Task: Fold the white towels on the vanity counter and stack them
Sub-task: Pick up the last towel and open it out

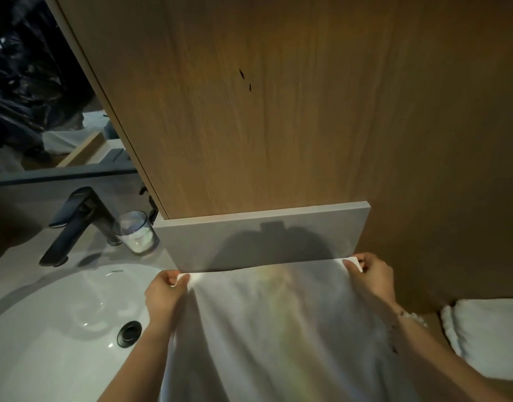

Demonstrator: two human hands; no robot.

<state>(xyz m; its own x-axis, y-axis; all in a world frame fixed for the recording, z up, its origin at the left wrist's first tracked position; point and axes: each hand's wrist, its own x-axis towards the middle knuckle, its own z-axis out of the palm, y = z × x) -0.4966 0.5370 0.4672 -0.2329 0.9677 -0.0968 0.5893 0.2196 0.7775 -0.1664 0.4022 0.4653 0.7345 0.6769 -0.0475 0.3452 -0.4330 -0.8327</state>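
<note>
The left hand [166,288] and the right hand [371,274] are set wide apart, each pinching a top corner of a white towel [278,329]. It hangs stretched between them, beside the sink [60,329]. A folded towel [487,335] lies well off to the right.

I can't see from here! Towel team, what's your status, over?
Left hand and right hand each pinch a far corner of the white towel, stretched. Folded towel lies right. Sink close left.

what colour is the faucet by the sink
Black, with a matte look. The faucet shows in the head view, left of the glass.
</note>
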